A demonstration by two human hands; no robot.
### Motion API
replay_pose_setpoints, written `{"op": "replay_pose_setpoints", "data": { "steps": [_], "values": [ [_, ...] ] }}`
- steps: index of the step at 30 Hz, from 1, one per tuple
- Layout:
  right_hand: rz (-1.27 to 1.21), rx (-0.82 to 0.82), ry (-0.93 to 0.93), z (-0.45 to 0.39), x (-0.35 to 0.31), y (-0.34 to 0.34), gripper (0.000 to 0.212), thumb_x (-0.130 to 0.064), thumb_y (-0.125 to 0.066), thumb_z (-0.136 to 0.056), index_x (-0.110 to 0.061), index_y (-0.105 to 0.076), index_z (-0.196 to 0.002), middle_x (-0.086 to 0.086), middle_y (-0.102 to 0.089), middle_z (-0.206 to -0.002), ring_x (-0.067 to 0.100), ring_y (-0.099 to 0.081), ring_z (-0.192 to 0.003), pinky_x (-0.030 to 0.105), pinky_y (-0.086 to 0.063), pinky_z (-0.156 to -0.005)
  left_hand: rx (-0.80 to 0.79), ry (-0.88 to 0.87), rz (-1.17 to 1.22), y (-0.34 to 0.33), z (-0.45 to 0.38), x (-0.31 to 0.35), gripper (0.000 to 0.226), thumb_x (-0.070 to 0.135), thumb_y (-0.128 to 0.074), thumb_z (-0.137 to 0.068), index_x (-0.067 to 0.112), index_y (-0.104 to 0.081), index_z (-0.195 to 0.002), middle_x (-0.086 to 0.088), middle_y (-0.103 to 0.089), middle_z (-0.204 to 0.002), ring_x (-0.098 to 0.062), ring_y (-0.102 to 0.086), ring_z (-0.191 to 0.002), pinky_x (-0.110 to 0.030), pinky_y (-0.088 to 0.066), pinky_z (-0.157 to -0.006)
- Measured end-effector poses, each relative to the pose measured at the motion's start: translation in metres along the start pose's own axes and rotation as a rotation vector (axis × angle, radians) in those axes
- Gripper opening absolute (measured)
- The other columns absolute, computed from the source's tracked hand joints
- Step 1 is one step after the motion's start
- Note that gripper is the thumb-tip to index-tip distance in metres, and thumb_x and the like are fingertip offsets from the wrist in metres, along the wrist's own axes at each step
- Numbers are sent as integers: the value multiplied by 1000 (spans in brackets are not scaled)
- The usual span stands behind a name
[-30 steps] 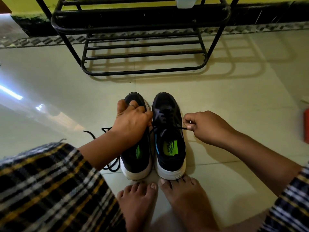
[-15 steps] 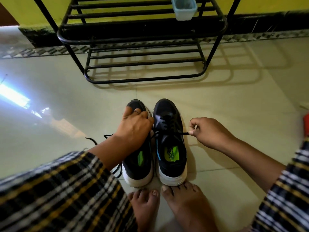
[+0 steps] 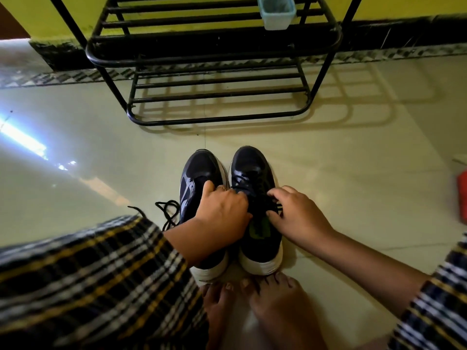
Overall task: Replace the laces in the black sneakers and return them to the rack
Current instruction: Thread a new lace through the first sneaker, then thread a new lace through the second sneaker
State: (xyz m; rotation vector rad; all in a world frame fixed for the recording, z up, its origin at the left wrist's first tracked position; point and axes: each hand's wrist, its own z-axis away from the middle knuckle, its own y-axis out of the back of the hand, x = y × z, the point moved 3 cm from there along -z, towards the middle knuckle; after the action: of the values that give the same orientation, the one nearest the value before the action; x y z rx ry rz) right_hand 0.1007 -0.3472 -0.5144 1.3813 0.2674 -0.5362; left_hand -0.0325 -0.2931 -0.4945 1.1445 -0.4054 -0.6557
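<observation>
Now, head view: both hands work the lacing on the right sneaker (image 3: 255, 198) near the rack (image 3: 214, 56), left hand (image 3: 222, 210) and right hand (image 3: 298, 213) pinching its lace; next comes snugging it evenly.

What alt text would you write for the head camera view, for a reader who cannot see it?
Both hands, left hand and right hand, work at the laces of the right black sneaker, beside the left sneaker, on a pale floor before a black rack.
</observation>
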Motion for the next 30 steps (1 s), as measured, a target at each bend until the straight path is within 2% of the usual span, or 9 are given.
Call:
{"op": "replay_pose_setpoints", "data": {
  "steps": [7,14,16,18,20,22,25,28,30],
  "values": [
    [10,130,-130,5,25,15,39,-24,-60,-86,-19,-59,-125,-1,-60,-121,21,-59,-105,30,-49,-80,54,-33,33,-4,-11,24,53,40,-33,-99,8,-31,-142,-11,-52,-128,-31,-47,-119,-44,-26,-99],
    [158,-44,-107,-8,22,25,47,-35,-63,-84,-16,-53,-126,3,-53,-123,23,-53,-111,34,-48,-85,42,-57,115,-6,-5,19,56,40,-32,-99,14,-21,-148,-9,-45,-137,-30,-42,-126,-43,-26,-103],
    [286,-27,-74,-10,15,31,62,-47,-61,-83,-17,-43,-134,1,-43,-134,24,-42,-124,37,-40,-95,89,-83,146,-2,8,4,53,39,-33,-99,20,-23,-147,-4,-42,-141,-25,-40,-129,-41,-25,-105],
    [315,90,-14,-11,2,42,67,-51,-57,-83,-18,-38,-138,1,-36,-141,23,-35,-129,39,-33,-100,177,-55,231,4,22,-18,49,36,-36,-98,25,-26,-145,2,-37,-145,-19,-36,-133,-39,-22,-109],
    [223,226,117,-10,-15,50,58,-47,-55,-84,-17,-46,-133,1,-42,-136,23,-38,-124,39,-34,-97,280,39,333,7,33,-44,46,34,-41,-97,28,-32,-142,5,-39,-143,-16,-37,-131,-37,-24,-109],
    [156,254,281,-7,-39,49,52,-46,-50,-81,-17,-56,-124,1,-51,-128,22,-46,-117,39,-37,-94,350,154,415,-1,41,-75,41,30,-46,-95,26,-42,-136,2,-47,-135,-20,-46,-123,-40,-33,-103],
    [161,63,498,0,-69,23,56,-49,-42,-84,-18,-54,-128,0,-53,-131,19,-47,-122,38,-35,-99,320,268,373,-29,48,-121,33,23,-53,-91,19,-56,-124,-4,-58,-125,-29,-55,-109,-42,-45,-91],
    [264,-233,587,6,-83,-7,67,-51,-46,-91,-21,-25,-147,-3,-33,-149,14,-30,-136,35,-26,-110,176,297,285,-57,57,-149,30,32,-56,-90,21,-62,-118,-2,-60,-120,-27,-55,-107,-37,-46,-85],
    [324,-332,565,5,-83,-16,71,-52,-45,-92,-24,-14,-150,-6,-19,-155,12,-22,-140,33,-21,-111,93,291,257,-70,61,-154,35,43,-58,-88,25,-60,-118,0,-58,-119,-24,-53,-108,-35,-46,-84]
  ]
}}
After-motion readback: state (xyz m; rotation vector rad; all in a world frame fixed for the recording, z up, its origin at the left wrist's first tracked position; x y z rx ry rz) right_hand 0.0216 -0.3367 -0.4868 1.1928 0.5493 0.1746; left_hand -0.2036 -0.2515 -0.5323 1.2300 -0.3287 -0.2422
